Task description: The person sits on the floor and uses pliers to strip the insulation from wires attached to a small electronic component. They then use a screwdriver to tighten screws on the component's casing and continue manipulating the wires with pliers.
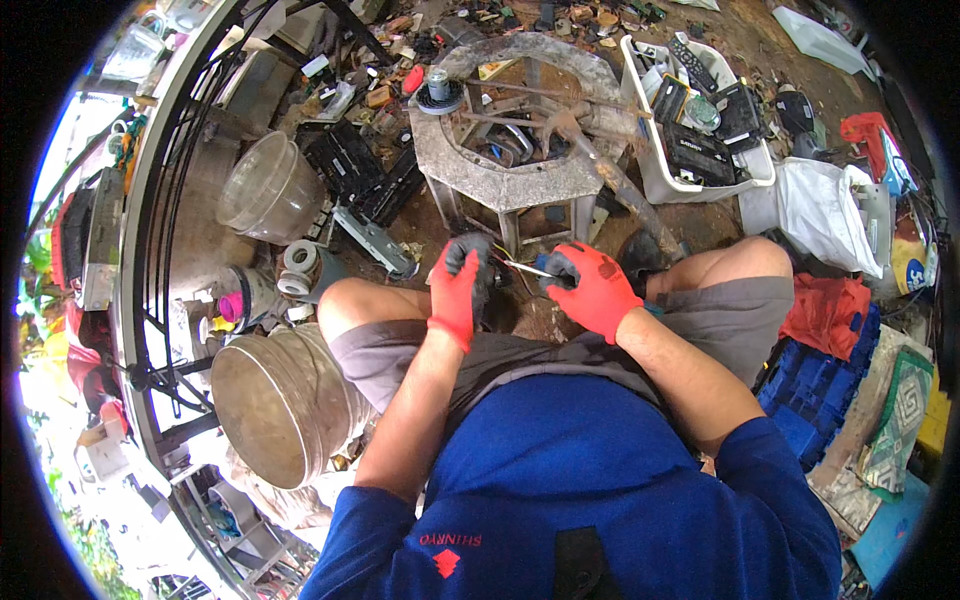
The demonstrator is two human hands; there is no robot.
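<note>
Both my hands wear red gloves with dark grey fingers and meet over my lap, a short gap between them. My left hand is closed, its fingers curled around something dark that they mostly hide. Thin wire-like strands show beside those fingertips. In a pinch, my right hand grips a slim, pale, pointed tool whose tip points left toward the strands. Just beyond my hands stands a worn octagonal metal stand with an open middle. A long-handled hammer lies across it.
At the far right, a white bin holds black devices and a remote control. Left stand a clear bucket and a large dusty bucket. A blue plastic case lies right. Scrap litters the ground beyond.
</note>
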